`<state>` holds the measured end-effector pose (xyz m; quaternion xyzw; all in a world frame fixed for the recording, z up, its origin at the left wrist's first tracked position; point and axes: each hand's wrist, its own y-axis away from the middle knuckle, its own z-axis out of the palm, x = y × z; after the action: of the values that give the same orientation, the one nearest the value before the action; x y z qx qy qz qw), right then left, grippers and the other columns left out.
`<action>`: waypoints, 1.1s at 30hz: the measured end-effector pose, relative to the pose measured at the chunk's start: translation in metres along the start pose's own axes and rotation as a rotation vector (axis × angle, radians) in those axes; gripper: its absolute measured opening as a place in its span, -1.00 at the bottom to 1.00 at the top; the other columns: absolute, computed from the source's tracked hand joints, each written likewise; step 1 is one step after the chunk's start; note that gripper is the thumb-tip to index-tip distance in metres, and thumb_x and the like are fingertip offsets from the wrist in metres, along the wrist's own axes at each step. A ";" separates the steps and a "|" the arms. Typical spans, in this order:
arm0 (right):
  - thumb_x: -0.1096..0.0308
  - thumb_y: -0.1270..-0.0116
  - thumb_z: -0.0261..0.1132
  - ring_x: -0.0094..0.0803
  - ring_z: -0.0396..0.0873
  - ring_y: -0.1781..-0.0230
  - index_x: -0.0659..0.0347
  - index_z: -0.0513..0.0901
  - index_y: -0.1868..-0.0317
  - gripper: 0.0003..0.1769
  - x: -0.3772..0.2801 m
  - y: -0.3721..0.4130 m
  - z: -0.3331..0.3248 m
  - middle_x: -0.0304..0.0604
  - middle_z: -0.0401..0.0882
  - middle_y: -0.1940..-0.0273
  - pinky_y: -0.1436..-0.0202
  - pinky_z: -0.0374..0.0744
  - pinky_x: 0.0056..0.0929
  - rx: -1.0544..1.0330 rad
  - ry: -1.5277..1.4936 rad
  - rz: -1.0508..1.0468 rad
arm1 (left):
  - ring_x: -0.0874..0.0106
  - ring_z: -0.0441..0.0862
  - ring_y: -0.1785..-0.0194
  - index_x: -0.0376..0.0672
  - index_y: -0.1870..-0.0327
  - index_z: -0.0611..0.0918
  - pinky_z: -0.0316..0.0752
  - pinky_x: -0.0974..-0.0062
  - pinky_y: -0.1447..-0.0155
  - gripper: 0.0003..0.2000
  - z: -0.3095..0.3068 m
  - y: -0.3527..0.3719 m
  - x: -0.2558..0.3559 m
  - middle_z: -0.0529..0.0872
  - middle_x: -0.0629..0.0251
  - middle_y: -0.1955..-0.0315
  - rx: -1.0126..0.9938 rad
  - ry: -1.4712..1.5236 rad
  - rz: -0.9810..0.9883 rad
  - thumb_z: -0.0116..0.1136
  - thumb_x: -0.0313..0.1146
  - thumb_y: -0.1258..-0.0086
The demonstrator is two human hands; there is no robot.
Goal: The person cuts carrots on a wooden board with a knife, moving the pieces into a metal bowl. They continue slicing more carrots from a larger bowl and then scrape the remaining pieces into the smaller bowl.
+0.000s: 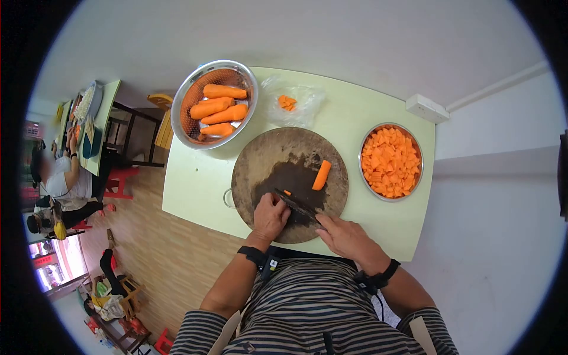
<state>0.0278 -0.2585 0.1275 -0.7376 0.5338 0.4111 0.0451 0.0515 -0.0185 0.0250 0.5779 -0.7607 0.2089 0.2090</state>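
My right hand is wrapped around the handle of a dark-bladed knife, whose blade slants up and left over a round wooden chopping board. Beside the blade, my left hand is closed with its fingers curled down on the board; whatever they hold is hidden. A small carrot bit lies just beyond the blade. Farther right on the wet board is a peeled carrot length, apart from both hands.
A metal bowl of cut carrot pieces stands at the right. At the back left is a metal basin with several whole carrots, beside a plastic bag with carrot scraps. Other people sit at the far left.
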 end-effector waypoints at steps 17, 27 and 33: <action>0.16 -0.57 0.15 0.17 0.66 0.04 0.15 0.45 -0.28 -0.60 -0.008 -0.006 -0.024 0.15 0.66 0.00 0.00 0.62 0.01 -0.206 0.003 0.092 | 0.11 0.56 0.16 -0.10 0.19 0.62 0.55 0.19 0.13 -0.76 0.001 -0.001 -0.006 0.53 0.14 0.25 -0.025 -0.028 0.065 0.38 -0.36 -0.12; 0.19 -0.55 0.12 0.15 0.70 0.24 0.20 0.43 -0.08 -0.72 0.001 -0.026 -0.008 0.15 0.70 0.24 0.18 0.62 0.10 -0.176 -0.019 0.064 | 0.11 0.57 0.14 -0.09 0.20 0.66 0.55 0.17 0.14 -0.73 0.009 0.003 -0.014 0.55 0.13 0.23 -0.018 -0.049 0.079 0.42 -0.32 -0.07; 0.21 -0.53 0.13 0.15 0.71 0.20 0.23 0.45 -0.08 -0.71 0.003 -0.042 -0.002 0.13 0.71 0.23 0.14 0.63 0.06 -0.190 -0.006 0.082 | 0.11 0.56 0.15 -0.08 0.14 0.68 0.55 0.18 0.14 -0.71 0.010 0.004 -0.014 0.55 0.14 0.23 -0.020 -0.070 0.088 0.42 -0.33 -0.09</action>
<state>0.0640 -0.2438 0.1116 -0.7149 0.5219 0.4636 -0.0403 0.0501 -0.0122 0.0088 0.5488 -0.7942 0.1897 0.1788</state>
